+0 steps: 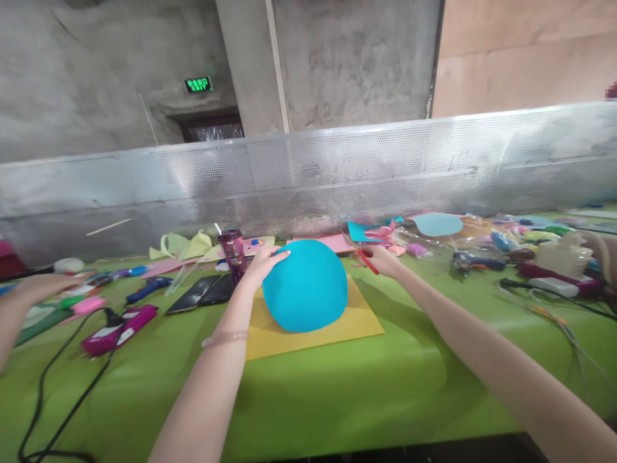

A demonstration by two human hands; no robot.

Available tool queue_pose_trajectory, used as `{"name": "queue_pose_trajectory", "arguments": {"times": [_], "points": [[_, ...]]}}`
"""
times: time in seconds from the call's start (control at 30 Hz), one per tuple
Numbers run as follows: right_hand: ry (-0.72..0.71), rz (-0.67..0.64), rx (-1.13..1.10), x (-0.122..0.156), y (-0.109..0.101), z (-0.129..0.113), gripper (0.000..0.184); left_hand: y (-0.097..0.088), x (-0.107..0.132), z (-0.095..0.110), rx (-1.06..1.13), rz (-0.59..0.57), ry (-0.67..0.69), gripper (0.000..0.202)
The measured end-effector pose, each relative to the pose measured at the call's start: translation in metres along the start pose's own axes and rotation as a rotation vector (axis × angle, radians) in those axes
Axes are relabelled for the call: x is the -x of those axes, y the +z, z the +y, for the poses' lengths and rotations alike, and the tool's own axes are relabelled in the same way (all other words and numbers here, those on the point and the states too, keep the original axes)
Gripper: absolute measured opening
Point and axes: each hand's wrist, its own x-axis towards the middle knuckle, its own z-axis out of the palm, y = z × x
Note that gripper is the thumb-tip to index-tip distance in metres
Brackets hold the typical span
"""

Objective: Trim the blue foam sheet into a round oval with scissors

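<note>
My left hand (264, 262) grips the upper left edge of a round blue foam sheet (306, 286) and holds it tilted up over a yellow sheet (357, 321) that lies flat on the green table (337, 392). My right hand (380, 259) reaches past the blue sheet on its right and is closed on red-handled scissors (366, 258), whose blades point back and to the left. A beaded bracelet sits on my left wrist.
A purple tumbler (232, 252) and two dark phones (205, 292) lie left of the blue sheet. A pink glue gun (118, 329) with a black cord lies at the left. Another person's hand (41, 286) reaches in at far left. Craft scraps and tools crowd the right side before a perforated metal barrier (337, 173).
</note>
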Motion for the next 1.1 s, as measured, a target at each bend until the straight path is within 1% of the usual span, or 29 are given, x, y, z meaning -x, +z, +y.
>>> {"name": "queue_pose_trajectory", "arguments": {"times": [0.1,0.17,0.27,0.4,0.57,0.93,1.1], "points": [[-0.032,-0.085,-0.192,0.003,0.005,-0.005,0.013,0.001,0.000,0.001,0.024,-0.010,-0.008,0.040],[-0.009,-0.128,-0.277,0.005,0.008,-0.008,0.011,0.001,-0.001,0.002,0.055,0.008,-0.024,0.041],[0.011,-0.152,-0.334,0.007,0.012,-0.012,0.008,0.002,-0.001,0.003,0.086,0.069,-0.032,0.041],[0.014,-0.151,-0.385,0.009,0.014,-0.018,0.004,0.001,-0.001,0.005,0.122,0.142,-0.015,0.038],[0.011,-0.174,-0.389,0.011,0.013,-0.025,0.005,0.002,-0.001,0.005,0.130,0.181,0.009,0.037],[0.011,-0.200,-0.337,0.018,0.011,-0.036,0.007,0.001,-0.002,0.004,0.148,0.178,-0.005,0.041],[0.014,-0.203,-0.327,0.017,0.012,-0.035,0.007,0.001,-0.001,0.005,0.111,0.206,-0.007,0.041]]}}
